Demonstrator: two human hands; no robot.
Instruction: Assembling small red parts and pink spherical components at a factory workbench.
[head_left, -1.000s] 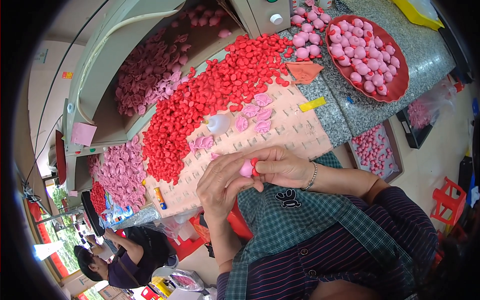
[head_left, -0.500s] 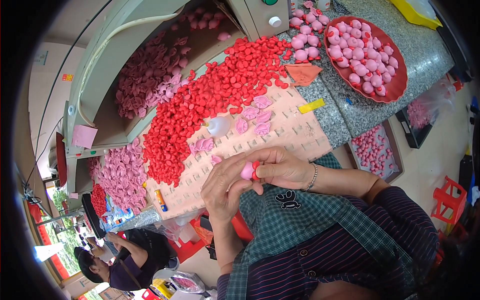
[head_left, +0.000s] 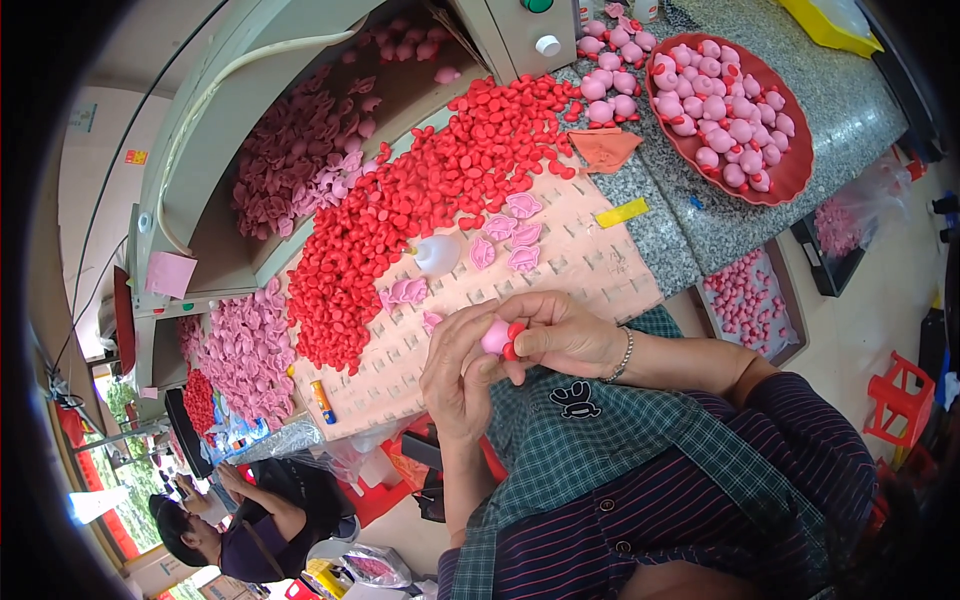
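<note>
A small pink ball-shaped toy piece (head_left: 496, 338) with red parts on its side sits between my two hands. My left hand (head_left: 455, 372) closes round it from the left, fingertips on the pink part. My right hand (head_left: 562, 338), with a bracelet at the wrist, pinches its red end between thumb and fingers. Fingers partly cover the piece. Beyond my hands, several loose pink moulded pieces (head_left: 525, 233) lie on the pale pink work mat (head_left: 590, 265). A small white squeeze bottle (head_left: 436, 255) lies beside a long heap of red oval pieces (head_left: 350, 235).
A red scalloped bowl (head_left: 790, 185) full of pink-and-red pieces stands on the grey stone counter (head_left: 850, 110). A grey machine housing (head_left: 225, 75) borders the heap. More pink pieces (head_left: 240, 350) pile up at left. A glue stick (head_left: 322, 402) lies at the mat's edge. Another person (head_left: 250, 530) works lower left.
My left hand has shifted slightly right, closer to my right hand, its fingers drawn in round the toy piece. My right hand stays nearly in place, still pinching the red end.
</note>
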